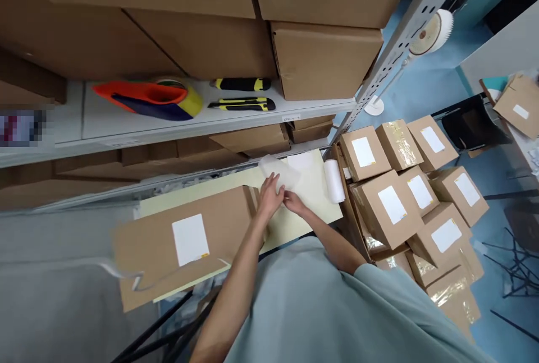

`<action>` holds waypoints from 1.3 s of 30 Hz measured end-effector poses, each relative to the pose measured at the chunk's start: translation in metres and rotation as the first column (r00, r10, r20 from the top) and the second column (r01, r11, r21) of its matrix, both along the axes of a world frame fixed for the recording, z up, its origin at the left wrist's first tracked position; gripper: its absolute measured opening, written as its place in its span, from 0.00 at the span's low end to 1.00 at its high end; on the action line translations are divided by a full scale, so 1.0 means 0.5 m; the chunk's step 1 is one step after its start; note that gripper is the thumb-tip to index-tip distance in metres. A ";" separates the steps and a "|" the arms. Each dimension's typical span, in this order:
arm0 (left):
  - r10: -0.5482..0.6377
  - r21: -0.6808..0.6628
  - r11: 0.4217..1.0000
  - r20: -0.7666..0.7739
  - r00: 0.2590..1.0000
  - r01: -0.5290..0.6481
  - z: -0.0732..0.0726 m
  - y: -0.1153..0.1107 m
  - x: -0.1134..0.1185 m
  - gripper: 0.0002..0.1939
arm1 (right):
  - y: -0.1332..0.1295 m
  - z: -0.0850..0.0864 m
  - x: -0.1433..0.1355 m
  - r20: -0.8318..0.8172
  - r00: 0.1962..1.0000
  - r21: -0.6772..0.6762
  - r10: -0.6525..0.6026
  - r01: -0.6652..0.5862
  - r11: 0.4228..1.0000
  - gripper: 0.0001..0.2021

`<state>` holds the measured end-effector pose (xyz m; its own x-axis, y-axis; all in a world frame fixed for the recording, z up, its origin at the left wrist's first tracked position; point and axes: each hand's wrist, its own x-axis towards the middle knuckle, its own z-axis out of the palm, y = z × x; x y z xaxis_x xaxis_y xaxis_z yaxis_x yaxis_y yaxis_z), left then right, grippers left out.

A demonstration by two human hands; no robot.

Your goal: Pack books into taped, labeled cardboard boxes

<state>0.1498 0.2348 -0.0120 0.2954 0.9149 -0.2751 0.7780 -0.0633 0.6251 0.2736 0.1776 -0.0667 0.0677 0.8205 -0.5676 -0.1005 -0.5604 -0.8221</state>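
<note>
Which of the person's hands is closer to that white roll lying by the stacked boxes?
The right hand is nearer, just left of the white roll. The left hand is farther left.

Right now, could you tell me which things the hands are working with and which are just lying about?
In hand:
left hand, right hand, clear sheet, labelled box

Lying about:
two knives, tape dispenser, white roll, stacked boxes
</note>
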 end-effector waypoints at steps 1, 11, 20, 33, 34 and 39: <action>-0.017 -0.073 0.997 -0.039 0.999 0.014 -0.029 0.004 0.016 0.31 | -0.007 -0.008 -0.005 0.000 0.998 -0.015 0.066 -0.066 0.998 0.11; -0.117 -0.454 0.890 -0.166 0.979 0.029 -0.168 -0.022 0.007 0.26 | 0.000 -0.028 0.115 0.149 0.919 -0.050 0.364 -0.361 0.931 0.04; -0.204 -0.581 0.814 -0.252 0.946 0.021 -0.148 -0.065 0.014 0.25 | 0.004 -0.039 0.186 0.657 0.459 -0.091 0.598 -0.739 0.667 0.24; 0.074 -0.261 0.960 -0.098 0.992 -0.097 -0.112 0.114 0.112 0.27 | 0.153 -0.030 0.230 0.793 0.495 -0.142 0.355 -0.416 0.898 0.24; 0.171 -0.221 0.957 -0.090 0.981 -0.187 -0.119 0.145 0.126 0.27 | 0.177 -0.031 0.235 0.808 0.501 -0.140 0.310 -0.347 0.927 0.24; 0.303 -0.298 0.894 -0.150 0.941 -0.335 -0.152 0.216 0.178 0.11 | 0.246 -0.035 0.243 0.777 0.533 -0.269 0.335 -0.199 0.942 0.21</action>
<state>0.2386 0.3429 -0.0878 -0.0409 0.8161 -0.5765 0.7809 0.3860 0.4911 0.3951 0.3005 -0.0842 0.3397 0.8022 -0.4910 0.7341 -0.5525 -0.3948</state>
